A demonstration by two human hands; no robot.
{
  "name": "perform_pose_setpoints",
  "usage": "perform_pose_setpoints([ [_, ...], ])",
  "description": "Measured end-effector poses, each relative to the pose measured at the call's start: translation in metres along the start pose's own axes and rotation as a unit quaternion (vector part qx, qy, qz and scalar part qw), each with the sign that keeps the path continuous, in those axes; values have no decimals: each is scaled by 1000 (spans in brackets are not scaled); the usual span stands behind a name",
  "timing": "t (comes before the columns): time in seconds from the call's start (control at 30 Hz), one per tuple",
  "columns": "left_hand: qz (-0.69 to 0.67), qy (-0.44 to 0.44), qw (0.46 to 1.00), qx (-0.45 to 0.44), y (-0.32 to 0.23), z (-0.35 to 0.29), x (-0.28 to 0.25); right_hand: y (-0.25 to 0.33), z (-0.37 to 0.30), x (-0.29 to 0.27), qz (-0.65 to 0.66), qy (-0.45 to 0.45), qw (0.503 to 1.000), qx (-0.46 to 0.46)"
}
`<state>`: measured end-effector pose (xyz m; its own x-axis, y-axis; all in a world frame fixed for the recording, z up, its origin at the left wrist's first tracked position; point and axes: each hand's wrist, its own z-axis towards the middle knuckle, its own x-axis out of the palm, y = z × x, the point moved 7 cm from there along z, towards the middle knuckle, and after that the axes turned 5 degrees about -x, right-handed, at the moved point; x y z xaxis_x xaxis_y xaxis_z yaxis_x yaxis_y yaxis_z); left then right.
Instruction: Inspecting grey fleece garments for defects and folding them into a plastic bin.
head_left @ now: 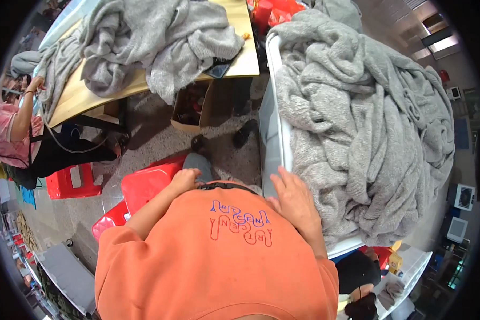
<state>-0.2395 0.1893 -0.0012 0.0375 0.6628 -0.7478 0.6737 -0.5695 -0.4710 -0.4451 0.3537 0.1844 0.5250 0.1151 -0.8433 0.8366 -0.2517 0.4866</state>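
Observation:
My left hand (185,180) rests at my left thigh, by the hem of my orange sweatshirt (197,266); its fingers lie loosely on the leg and hold nothing I can see. My right hand (296,201) is open with fingers apart, at the near left side of a large white bin (286,144), close to its rim. Grey knitted fabric (352,122) is heaped high in this bin, right beside the hand. More grey knitwear (160,40) lies piled on the wooden table (248,56) ahead of me.
A dark flat phone-like object (218,69) lies at the table's edge. Below stands an open cardboard box (189,125). Red plastic stools (149,184) are at my left. A person in a pink top (8,125) works at the table's left end. Another person in black (360,269) is behind the bin.

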Motion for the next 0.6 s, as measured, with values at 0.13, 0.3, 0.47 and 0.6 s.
perform_pose_setpoints([
  [0.13, -36, 16, 999, -18, 27, 25, -18, -7, 57, -19, -140, -102, 985, 22],
  [0.3, -82, 76, 987, -115, 83, 51, -63, -39, 133, -18, -166, -62, 972, 152],
  [0.47, -87, 52, 983, -152, 144, 66, -128, -76, 164, -12, -190, -189, 944, 194],
  [0.6, -122, 50, 978, -163, 178, 83, -165, -84, 160, -13, -157, -233, 933, 226],
])
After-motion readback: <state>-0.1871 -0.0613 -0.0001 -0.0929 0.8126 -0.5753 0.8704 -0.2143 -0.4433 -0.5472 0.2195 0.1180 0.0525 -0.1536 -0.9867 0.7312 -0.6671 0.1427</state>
